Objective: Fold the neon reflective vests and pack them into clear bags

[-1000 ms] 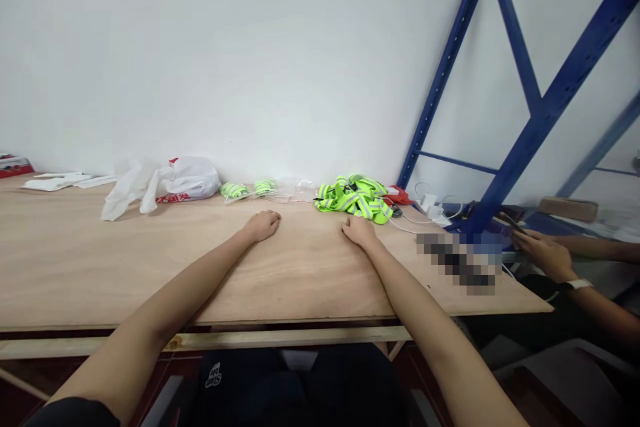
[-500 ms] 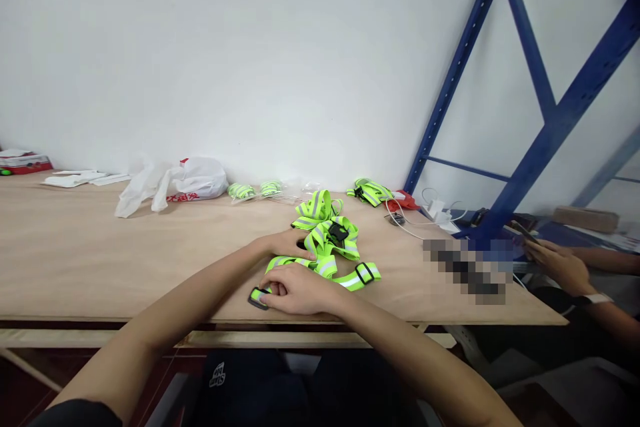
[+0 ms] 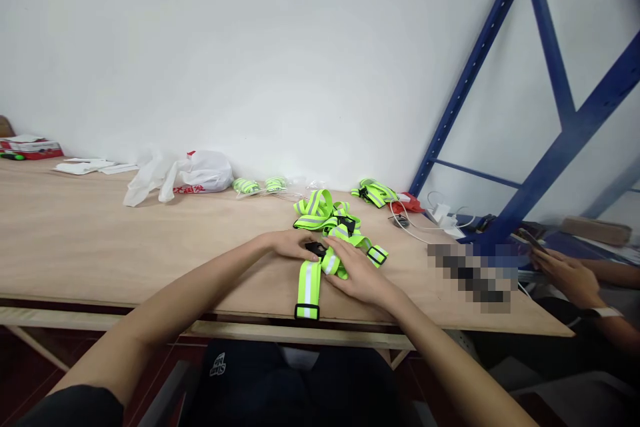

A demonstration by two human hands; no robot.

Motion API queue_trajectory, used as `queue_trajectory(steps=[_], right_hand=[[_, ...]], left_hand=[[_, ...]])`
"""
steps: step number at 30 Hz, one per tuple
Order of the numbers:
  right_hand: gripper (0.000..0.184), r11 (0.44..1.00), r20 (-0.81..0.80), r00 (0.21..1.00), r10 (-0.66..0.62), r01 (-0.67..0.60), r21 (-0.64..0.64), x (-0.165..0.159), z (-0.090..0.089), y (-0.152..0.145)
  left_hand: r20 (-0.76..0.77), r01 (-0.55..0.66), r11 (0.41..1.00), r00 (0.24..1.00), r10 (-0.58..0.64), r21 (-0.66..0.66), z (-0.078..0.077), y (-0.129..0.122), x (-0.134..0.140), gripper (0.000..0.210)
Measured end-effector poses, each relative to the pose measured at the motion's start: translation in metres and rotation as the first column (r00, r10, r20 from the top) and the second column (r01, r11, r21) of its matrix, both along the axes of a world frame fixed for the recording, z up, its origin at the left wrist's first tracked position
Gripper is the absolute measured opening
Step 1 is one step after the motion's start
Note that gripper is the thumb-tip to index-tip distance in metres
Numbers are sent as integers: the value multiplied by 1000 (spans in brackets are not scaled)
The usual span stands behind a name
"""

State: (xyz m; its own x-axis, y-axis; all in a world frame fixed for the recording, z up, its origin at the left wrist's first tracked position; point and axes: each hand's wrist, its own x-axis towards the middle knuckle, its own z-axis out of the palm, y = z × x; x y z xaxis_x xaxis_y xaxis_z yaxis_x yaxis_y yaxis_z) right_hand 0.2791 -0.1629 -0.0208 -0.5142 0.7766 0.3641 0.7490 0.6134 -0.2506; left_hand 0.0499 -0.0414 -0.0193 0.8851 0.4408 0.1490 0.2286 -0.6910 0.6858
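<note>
A tangle of neon-yellow reflective straps [image 3: 314, 208] with grey stripes lies on the table in front of me. My left hand [image 3: 291, 244] reaches in from the left and pinches a black plastic buckle [image 3: 315, 249] at the near side of the tangle. From the right, my right hand [image 3: 359, 272] holds the strap beside that buckle between thumb and fingers. One strap end [image 3: 309, 283] hangs toward me, its black slider [image 3: 307, 311] close to the table's front edge. Another black slider [image 3: 377, 255] pokes out beyond my right hand, and a second buckle [image 3: 345, 224] sits farther back.
Along the wall lie a white plastic bag [image 3: 205, 172], two packed strap rolls [image 3: 246, 186] and another strap bundle [image 3: 376, 192]. A white cable [image 3: 413, 235] runs near the blue rack [image 3: 543, 163]. At right, another person's hands [image 3: 567, 273] hold a phone-like object.
My right hand has left the slider near the front edge and moved right and up onto the strap. The strap end now points toward me. My left hand has the buckle in view.
</note>
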Motion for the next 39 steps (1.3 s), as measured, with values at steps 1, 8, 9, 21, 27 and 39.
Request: queue_trajectory(steps=[1,8,9,21,27,39], right_hand=[[73,1000,-35,999,16,-16,-12,4,-1,0],[68,1000,-219,975,26,-26,3,22,-6,-3],[69,1000,-237,971,12,-9,17,25,-7,-4],[104,970,-383,897,-220,158,-187,65,-20,-17],[56,976,-587,784,-203,210,-57,78,-16,-18],[53,945,-268,908,-322,293,-143,81,-23,-7]], left_hand=[[35,-40,999,999,40,-11,-4,-2,4,46],[169,-251,962,949,267,-111,-22,1,21,43],[222,-245,956,935,277,-162,-21,1,21,43],[589,-165,799,593,549,-578,43,-4,-11,57],[826,-203,867,269,496,-455,97,16,-49,45],[951,-520,799,-99,294,-301,209,26,-149,23]])
